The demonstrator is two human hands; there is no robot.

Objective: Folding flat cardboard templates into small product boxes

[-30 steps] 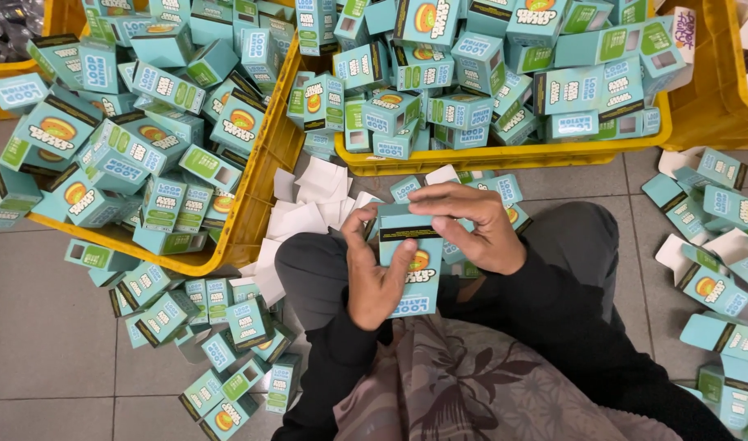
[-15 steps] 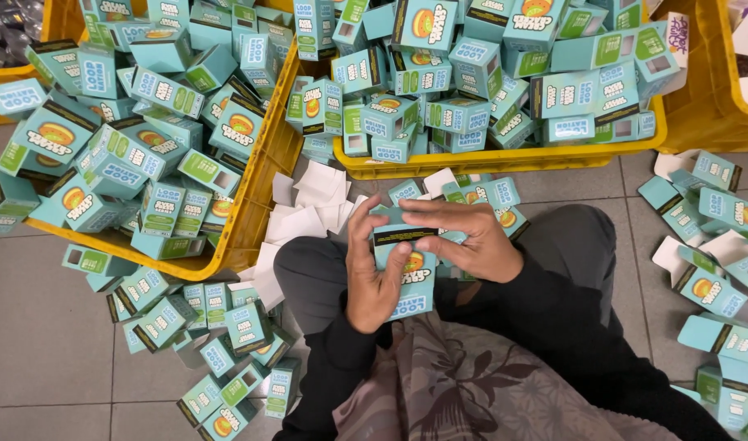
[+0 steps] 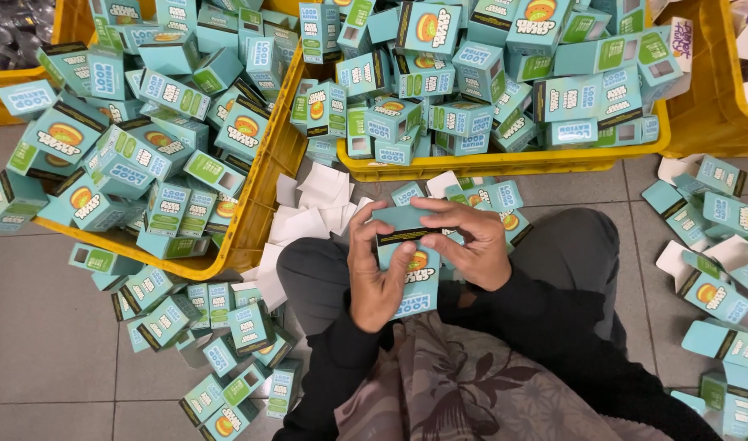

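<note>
You are looking down at your lap, seated on a grey tiled floor (image 3: pixel 39 327). At far left, a yellow plastic crate (image 3: pixel 264 175) tilts toward you, heaped with small teal cardboard cartons (image 3: pixel 145 139), and more of the same cartons (image 3: pixel 227 343) lie scattered on the tiles just below its lower edge. Between that crate and your knee sits a loose pile of white paper slips (image 3: pixel 309 216).

In the middle, above your dark trousers, both hands meet around one small teal cardboard carton with an orange emblem (image 3: pixel 411 282). Your left hand (image 3: pixel 374 273) wraps its left side and lower half, thumb lying across the front face, fingers curled closed on it. Your right hand (image 3: pixel 468 245) grips the upper right part, fingertips pressing on the top flap beside a black band. The carton stands roughly upright, held clear of your lap.

Beyond your hands, a second yellow plastic crate (image 3: pixel 505 159) is piled high with the same cartons. At far right, part of a third yellow crate (image 3: pixel 717 106) shows, and flat, unfolded teal cartons (image 3: pixel 717 237) lie spread over the floor.
</note>
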